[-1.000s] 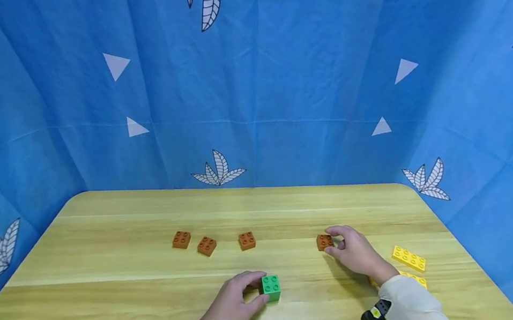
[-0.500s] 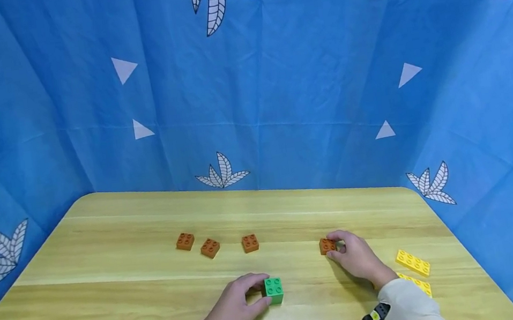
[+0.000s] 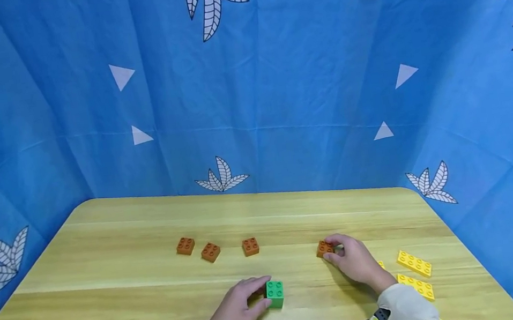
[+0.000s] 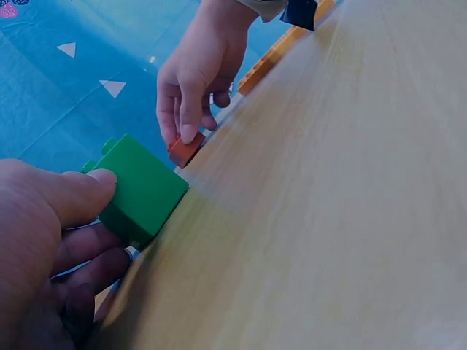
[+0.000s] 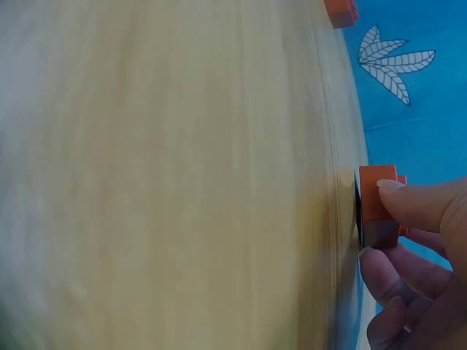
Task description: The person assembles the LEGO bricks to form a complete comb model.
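A green toy building block (image 3: 275, 294), with studs on top, stands upright on the table near the front. My left hand (image 3: 235, 311) pinches it from its left side; the left wrist view shows the thumb on the near face of the green block (image 4: 146, 191). Farther back and to the right, my right hand (image 3: 354, 259) pinches a small brown block (image 3: 324, 249) between thumb and fingers. In the right wrist view that brown block (image 5: 379, 193) is at the tabletop, its underside close to the wood. The right fingertips behind it are partly hidden.
Three more brown blocks (image 3: 250, 246) lie spread across the table's (image 3: 110, 309) back left. Long yellow blocks (image 3: 414, 263) lie to the right, some partly behind my right forearm. A blue patterned curtain (image 3: 312, 66) closes off the back and sides.
My right hand still pinches the brown block, which has turned slightly and shifted a little to the left. The left hand stays on the green block. The head view has tilted slightly.
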Demonstrator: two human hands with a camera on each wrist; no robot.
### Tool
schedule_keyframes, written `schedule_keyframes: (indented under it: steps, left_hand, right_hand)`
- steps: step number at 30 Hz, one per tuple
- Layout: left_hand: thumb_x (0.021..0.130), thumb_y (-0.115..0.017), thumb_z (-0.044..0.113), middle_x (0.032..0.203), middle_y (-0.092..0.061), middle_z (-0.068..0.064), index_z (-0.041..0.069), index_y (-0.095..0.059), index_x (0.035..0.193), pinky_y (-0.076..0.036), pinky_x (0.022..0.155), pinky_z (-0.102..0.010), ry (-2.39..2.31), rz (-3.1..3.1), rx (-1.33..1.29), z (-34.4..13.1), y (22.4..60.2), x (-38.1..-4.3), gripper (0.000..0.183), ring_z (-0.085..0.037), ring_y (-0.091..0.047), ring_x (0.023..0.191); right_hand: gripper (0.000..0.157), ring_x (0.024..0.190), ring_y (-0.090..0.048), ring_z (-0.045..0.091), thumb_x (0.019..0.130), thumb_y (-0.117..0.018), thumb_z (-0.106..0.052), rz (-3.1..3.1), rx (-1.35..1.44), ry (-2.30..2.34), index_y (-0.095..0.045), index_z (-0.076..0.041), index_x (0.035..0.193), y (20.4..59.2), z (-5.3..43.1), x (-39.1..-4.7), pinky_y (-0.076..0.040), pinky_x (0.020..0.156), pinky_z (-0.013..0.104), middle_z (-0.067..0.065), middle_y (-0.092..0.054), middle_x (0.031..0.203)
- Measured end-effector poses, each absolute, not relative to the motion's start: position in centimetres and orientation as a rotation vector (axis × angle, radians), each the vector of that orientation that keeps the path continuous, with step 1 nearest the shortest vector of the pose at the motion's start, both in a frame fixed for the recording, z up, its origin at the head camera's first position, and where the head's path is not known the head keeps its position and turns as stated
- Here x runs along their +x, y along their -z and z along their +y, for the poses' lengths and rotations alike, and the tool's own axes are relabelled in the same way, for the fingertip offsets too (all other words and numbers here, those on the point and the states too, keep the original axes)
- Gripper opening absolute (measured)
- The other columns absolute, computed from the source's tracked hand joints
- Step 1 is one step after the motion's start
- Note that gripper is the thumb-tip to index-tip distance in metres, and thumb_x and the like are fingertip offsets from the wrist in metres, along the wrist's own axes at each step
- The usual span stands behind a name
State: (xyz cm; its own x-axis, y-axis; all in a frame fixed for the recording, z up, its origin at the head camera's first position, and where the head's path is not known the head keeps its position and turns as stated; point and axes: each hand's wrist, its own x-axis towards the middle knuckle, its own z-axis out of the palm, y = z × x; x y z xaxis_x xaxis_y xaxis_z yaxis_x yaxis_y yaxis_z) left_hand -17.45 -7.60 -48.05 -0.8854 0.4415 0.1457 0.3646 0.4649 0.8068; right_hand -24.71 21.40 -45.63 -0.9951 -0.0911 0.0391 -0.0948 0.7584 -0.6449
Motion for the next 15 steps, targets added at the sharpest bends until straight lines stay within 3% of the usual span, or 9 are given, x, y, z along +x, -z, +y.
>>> schedule_keyframes:
  steps: [8, 15]
  left_hand:
    - [0.09, -0.062, 0.032, 0.128, -0.058, -0.003, 0.012, -0.053, 0.134, -0.043, 0.1, -0.043, -1.4, 2.621, 0.702, -7.5, 48.0, -17.4, 0.049, -0.022, -0.054, 0.117]
    - [0.09, -0.062, 0.031, 0.128, -0.058, -0.003, 0.011, -0.053, 0.134, -0.043, 0.1, -0.043, -1.405, 2.616, 0.708, -7.5, 47.9, -17.4, 0.048, -0.022, -0.054, 0.117]
  right_hand:
    - [0.034, 0.065, -0.052, 0.009, 0.085, -0.07, -0.016, -2.891, 0.216, -1.132, -0.063, -0.008, 0.117, 45.3, 20.5, -23.7, -0.041, 0.052, 0.024, 0.004, -0.065, 0.104]
    - [0.033, 0.068, -0.053, 0.009, 0.086, -0.069, -0.023, -2.894, 0.395, -1.154, -0.063, -0.012, 0.117, 44.8, 19.4, -22.6, -0.043, 0.053, 0.024, 0.0, -0.064, 0.097]
